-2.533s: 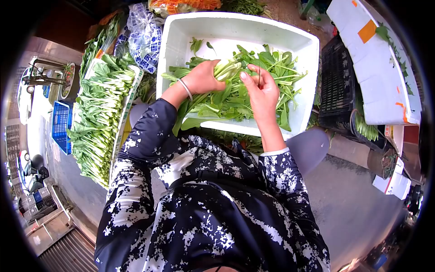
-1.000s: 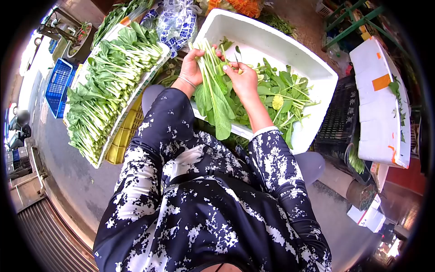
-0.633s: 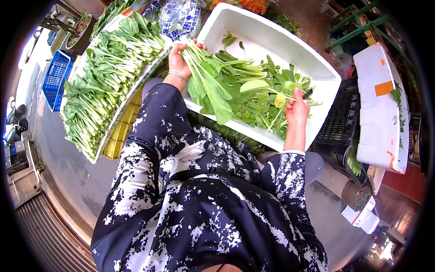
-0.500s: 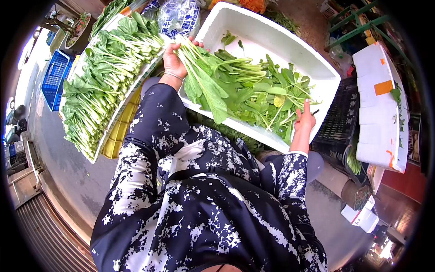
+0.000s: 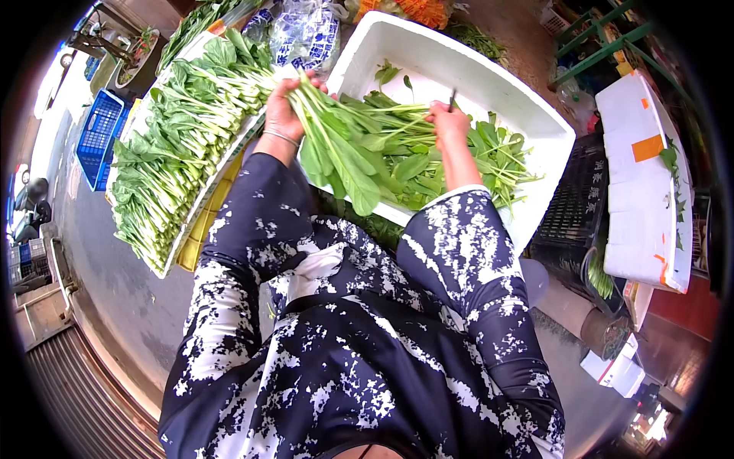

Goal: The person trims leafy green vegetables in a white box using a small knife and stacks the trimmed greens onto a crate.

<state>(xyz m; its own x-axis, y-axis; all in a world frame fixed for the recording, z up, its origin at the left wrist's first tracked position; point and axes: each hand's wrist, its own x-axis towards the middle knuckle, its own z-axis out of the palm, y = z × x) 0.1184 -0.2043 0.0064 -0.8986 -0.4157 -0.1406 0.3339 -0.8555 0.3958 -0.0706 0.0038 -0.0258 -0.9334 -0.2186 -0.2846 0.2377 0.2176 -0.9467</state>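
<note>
At box's [image 5: 546, 153] left edge we're clamping one bunch [image 5: 348, 161] in left hand [image 5: 285, 113]; right hand [image 5: 449, 122], closed round one dark tool [image 5: 453, 96], is sitting farther off right edge than before.

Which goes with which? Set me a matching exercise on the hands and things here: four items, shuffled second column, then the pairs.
1. Left hand
2. Right hand
3. Blue crate
4. Plastic bag

A. See-through with blue print
B. Around the stems of a leafy bunch
C. Just left of the rows of greens
D. Holding a thin dark object

Pairs: 1-B; 2-D; 3-C; 4-A
</note>
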